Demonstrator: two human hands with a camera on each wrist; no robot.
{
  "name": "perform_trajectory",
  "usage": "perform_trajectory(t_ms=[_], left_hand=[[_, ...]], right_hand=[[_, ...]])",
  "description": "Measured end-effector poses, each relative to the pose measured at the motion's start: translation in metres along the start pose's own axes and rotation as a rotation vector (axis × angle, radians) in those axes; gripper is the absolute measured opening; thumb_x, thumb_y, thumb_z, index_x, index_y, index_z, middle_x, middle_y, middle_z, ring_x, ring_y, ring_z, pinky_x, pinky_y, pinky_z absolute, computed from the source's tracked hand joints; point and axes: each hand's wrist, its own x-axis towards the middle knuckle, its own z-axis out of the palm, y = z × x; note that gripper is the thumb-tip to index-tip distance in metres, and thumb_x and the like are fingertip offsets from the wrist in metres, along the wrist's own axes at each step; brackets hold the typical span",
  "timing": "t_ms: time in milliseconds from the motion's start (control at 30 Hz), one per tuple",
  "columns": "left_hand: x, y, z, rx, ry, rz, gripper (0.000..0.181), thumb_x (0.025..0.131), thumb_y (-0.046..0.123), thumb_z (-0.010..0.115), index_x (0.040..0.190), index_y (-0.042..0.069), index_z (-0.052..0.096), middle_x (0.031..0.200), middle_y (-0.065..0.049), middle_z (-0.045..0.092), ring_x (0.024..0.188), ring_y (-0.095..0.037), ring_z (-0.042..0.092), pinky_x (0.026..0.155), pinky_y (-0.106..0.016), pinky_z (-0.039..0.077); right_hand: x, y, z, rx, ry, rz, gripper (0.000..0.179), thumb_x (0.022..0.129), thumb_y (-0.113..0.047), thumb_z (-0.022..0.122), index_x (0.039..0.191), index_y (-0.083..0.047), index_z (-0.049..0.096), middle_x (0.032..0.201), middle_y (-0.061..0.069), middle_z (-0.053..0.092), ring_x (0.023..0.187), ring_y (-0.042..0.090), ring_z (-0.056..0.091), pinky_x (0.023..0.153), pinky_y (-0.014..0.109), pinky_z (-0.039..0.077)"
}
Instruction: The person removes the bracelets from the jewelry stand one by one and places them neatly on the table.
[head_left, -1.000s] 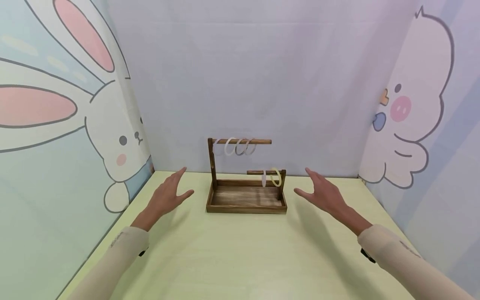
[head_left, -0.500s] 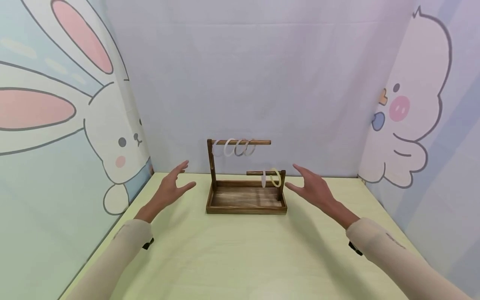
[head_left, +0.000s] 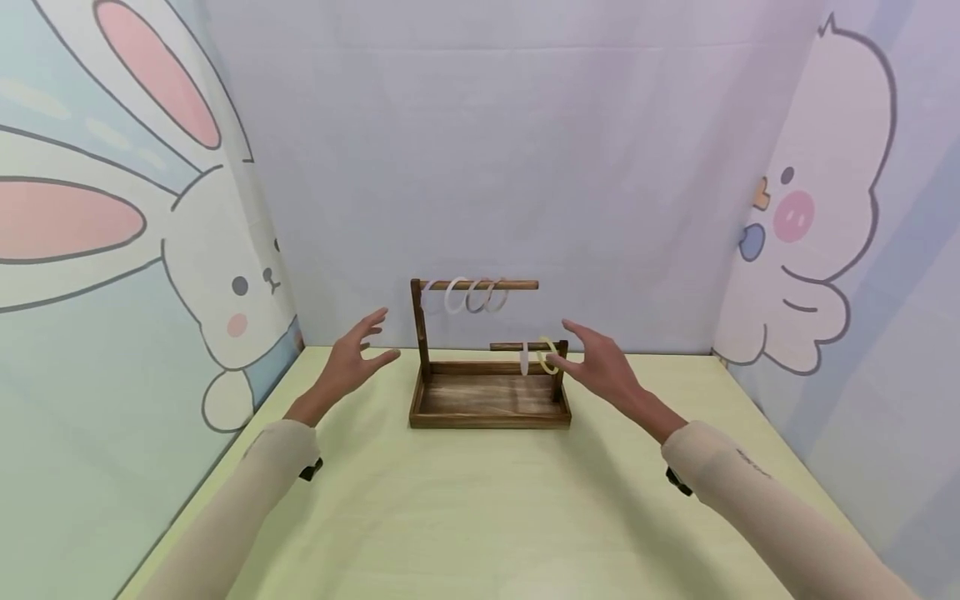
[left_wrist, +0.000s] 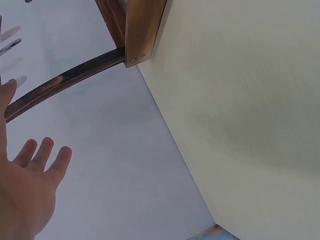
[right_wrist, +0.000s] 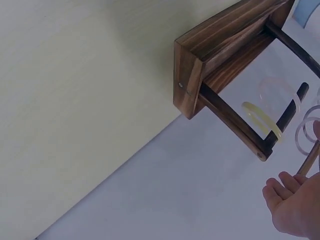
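Observation:
A dark wooden stand (head_left: 490, 422) with a tray base sits at the far side of the table. From its tall left post an upper bar (head_left: 525, 285) runs right, carrying several bangles, among them a white bangle (head_left: 448, 298). On the lower right bar (head_left: 504, 347) hang a yellow bangle (head_left: 542, 360) and a pale bangle (head_left: 524, 360). My left hand (head_left: 347, 367) hovers left of the stand, fingers spread and holding nothing. My right hand (head_left: 603, 363) is by the short right post, its thumb overlapping the yellow bangle in the head view; contact cannot be told.
The pale yellow table (head_left: 480, 508) stretches in front of the stand. A plain cloth wall (head_left: 495, 167) stands close behind it. Side walls bear a printed rabbit (head_left: 225, 267) on the left and a printed chick (head_left: 817, 217) on the right.
My right hand has moved left, from beside the stand to its right post. My left hand has shifted slightly up and right, nearer the tall post. The bangles hang as before.

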Motion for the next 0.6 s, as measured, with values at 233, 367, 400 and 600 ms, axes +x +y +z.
perform_trajectory(t_ms=[233, 367, 400, 600], left_hand=[[0.014, 0.007, 0.004, -0.041, -0.012, 0.015, 0.084, 0.093, 0.027, 0.082, 0.163, 0.022, 0.036, 0.165, -0.009, 0.039, 0.139, -0.037, 0.052, 0.109, -0.062, 0.049], [0.021, 0.008, 0.007, -0.055, 0.001, 0.013, 0.083, 0.094, 0.028, 0.081, 0.163, 0.023, 0.035, 0.165, -0.008, 0.038, 0.139, -0.037, 0.052, 0.11, -0.062, 0.049], [0.022, 0.007, 0.007, -0.059, 0.007, 0.012, 0.083, 0.094, 0.028, 0.081, 0.163, 0.023, 0.035, 0.165, -0.008, 0.038, 0.138, -0.038, 0.052, 0.109, -0.062, 0.049], [0.029, 0.009, 0.011, -0.117, 0.02, 0.019, 0.08, 0.096, 0.025, 0.079, 0.163, 0.02, 0.036, 0.165, -0.01, 0.038, 0.138, -0.039, 0.052, 0.11, -0.065, 0.047]], right_hand=[[0.011, -0.011, 0.008, 0.049, 0.017, -0.032, 0.073, 0.093, -0.032, 0.082, 0.151, -0.001, 0.052, 0.149, 0.019, 0.057, 0.137, 0.037, 0.054, 0.112, 0.057, 0.048], [0.019, -0.016, 0.014, 0.079, 0.023, -0.032, 0.07, 0.094, -0.032, 0.081, 0.15, -0.003, 0.054, 0.149, 0.017, 0.058, 0.138, 0.035, 0.054, 0.112, 0.055, 0.048], [0.021, -0.017, 0.016, 0.085, 0.025, -0.033, 0.069, 0.094, -0.032, 0.081, 0.15, -0.003, 0.054, 0.149, 0.017, 0.058, 0.138, 0.035, 0.054, 0.113, 0.054, 0.048], [0.032, -0.026, 0.024, 0.092, 0.055, -0.06, 0.063, 0.094, -0.028, 0.081, 0.146, 0.0, 0.058, 0.142, 0.018, 0.063, 0.133, 0.034, 0.059, 0.11, 0.052, 0.051]])
